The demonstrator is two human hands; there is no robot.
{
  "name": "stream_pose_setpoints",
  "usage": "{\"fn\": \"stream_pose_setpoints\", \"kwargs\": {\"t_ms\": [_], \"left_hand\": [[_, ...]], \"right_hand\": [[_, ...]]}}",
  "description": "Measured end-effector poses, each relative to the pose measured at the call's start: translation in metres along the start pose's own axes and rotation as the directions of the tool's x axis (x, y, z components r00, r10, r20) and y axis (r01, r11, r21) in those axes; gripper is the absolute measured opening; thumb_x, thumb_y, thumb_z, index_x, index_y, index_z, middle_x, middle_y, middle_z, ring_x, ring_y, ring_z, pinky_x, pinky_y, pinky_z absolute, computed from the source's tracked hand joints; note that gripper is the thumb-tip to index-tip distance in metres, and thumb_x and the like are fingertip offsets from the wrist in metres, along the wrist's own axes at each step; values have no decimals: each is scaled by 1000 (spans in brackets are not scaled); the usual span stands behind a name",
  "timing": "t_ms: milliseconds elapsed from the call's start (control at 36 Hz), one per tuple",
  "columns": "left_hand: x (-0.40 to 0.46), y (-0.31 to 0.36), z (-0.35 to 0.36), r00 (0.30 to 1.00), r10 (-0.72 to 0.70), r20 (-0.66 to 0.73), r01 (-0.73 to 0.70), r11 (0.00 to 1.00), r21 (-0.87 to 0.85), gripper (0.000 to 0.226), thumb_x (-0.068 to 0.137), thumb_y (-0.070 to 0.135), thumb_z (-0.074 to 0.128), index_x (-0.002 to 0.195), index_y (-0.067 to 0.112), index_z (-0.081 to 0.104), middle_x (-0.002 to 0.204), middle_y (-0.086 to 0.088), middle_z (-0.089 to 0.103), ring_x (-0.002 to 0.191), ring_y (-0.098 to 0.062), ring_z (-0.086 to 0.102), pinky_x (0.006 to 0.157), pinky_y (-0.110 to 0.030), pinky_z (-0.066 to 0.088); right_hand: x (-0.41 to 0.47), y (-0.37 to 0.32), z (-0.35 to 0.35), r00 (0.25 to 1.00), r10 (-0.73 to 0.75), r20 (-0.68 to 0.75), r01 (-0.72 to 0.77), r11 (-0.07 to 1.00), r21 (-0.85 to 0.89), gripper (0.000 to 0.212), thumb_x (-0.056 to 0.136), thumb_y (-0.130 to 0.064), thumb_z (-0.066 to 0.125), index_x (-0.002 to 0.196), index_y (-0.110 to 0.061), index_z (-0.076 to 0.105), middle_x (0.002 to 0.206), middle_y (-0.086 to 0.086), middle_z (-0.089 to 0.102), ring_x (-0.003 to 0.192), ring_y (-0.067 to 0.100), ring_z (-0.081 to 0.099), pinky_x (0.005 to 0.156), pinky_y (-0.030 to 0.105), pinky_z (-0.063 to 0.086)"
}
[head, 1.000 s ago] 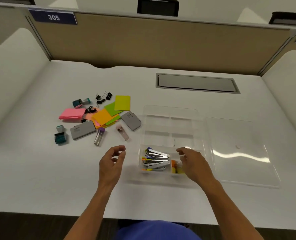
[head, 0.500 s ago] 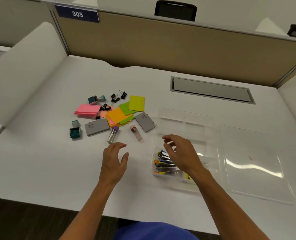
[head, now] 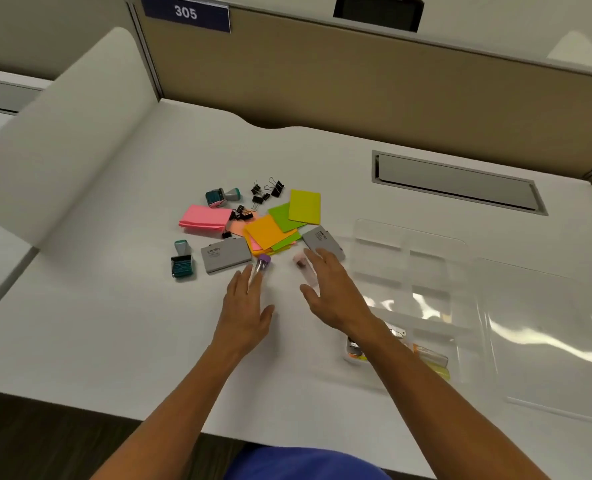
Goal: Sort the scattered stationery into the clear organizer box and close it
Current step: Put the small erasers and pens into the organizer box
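Setting: office cubicle or study carrel. Evidence: white surface (head: 114, 341) enclosed by tan partition (head: 357, 88) and white side dividers (head: 62, 133); numbered placard "305" (head: 186, 12); recessed cable hatch (head: 457, 181); scattered sticky notes (head: 270, 223), binder clips (head: 267, 192).

1. The stationery lies left of centre on the desk (head: 90, 327); the box (head: 409, 271) stands to its right, the lid (head: 544, 341) right of the box.
2. Clips (head: 265, 194) lie farthest back, notes (head: 274, 225) before them.
3. Two cases (head: 225, 258) flank the notes' front edge.
4. Two tubes (head: 261, 266) lie before the notes, under the fingertips of the left hand (head: 244, 313) and right hand (head: 332, 292).
5. Staplers (head: 357, 349) sit in the box's near compartment.
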State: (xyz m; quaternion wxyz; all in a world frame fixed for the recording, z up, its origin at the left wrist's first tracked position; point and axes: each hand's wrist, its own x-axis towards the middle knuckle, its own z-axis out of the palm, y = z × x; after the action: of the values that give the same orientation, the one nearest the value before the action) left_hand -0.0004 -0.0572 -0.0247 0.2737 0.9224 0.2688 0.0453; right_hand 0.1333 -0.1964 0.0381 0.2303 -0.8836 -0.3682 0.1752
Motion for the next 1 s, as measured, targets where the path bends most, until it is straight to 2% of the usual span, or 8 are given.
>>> {"fn": "stream_pose_setpoints", "kwargs": {"t_ms": [194, 361, 444, 611, 694, 778, 889, 1000], "left_hand": [[25, -6, 2, 995, 94, -38, -93, 995, 31, 80, 88, 27, 66, 153, 17, 21, 158, -12, 23, 144, -28, 24, 115, -38, 27], [34, -4, 9, 984, 179, 2, -179, 980, 84, 60, 93, 20, 60, 145, 2, 37, 154, -21, 30, 143, -35, 29, 109, -48, 39], [36, -6, 12, 983, 183, 3, -183, 981, 69, 60, 89, 12, 65, 142, -2, 40, 152, -23, 33, 139, -38, 36, 107, -48, 41], [37, -11, 11, 989, 146, -10, -145, 989, 31, 53, 79, 6, 76, 128, -1, 56, 140, -19, 49, 122, -37, 52, 103, -40, 43], [36, -13, 12, 997, 80, -17, -81, 995, -64, 42, 87, 7, 67, 128, 4, 57, 138, -10, 50, 122, -27, 50, 103, -23, 35], [32, -11, 9, 998, 50, -45, -55, 992, -118, 29, 90, 1, 59, 118, 6, 60, 126, -6, 55, 106, -17, 53, 91, -3, 31], [23, -2, 3, 996, 48, -77, -56, 992, -109, 26, 82, -8, 63, 106, 1, 62, 108, -16, 61, 89, -25, 58, 78, -20, 41], [17, 7, 2, 996, -23, -84, 10, 988, -157, 33, 81, -12, 60, 107, 9, 60, 107, -8, 60, 93, -19, 55, 80, -21, 41]], "right_hand": [[17, -12, 20, 988, 106, 116, -96, 991, -93, 76, 95, -35, 59, 156, -22, 15, 163, 10, 3, 149, 32, 4, 116, 44, 26], [23, -4, 46, 965, 163, 205, -107, 959, -262, 79, 93, -43, 57, 155, -21, 12, 163, 16, -4, 149, 38, -4, 118, 52, 24], [20, -2, 50, 960, 166, 224, -93, 948, -304, 68, 95, -43, 53, 153, -24, 22, 164, 12, -5, 148, 38, 4, 115, 51, 25], [16, -9, 48, 980, 136, 148, -91, 958, -273, 51, 96, -37, 54, 142, -16, 45, 156, 7, 27, 139, 30, 27, 109, 45, 37], [13, -12, 47, 985, 134, 109, -104, 964, -246, 44, 95, -34, 56, 135, -14, 52, 147, 6, 40, 130, 26, 38, 99, 40, 45], [8, -11, 48, 988, 110, 104, -83, 968, -236, 38, 96, -30, 56, 131, -15, 57, 140, 7, 44, 122, 26, 42, 92, 39, 48], [1, -7, 51, 994, 13, 113, 21, 955, -295, 30, 97, -21, 57, 126, -17, 61, 132, 10, 49, 110, 26, 50, 84, 36, 52], [-5, -8, 52, 990, -45, 132, 84, 950, -301, 26, 94, -16, 62, 119, -17, 67, 121, 9, 53, 100, 26, 54, 76, 35, 53]]}}
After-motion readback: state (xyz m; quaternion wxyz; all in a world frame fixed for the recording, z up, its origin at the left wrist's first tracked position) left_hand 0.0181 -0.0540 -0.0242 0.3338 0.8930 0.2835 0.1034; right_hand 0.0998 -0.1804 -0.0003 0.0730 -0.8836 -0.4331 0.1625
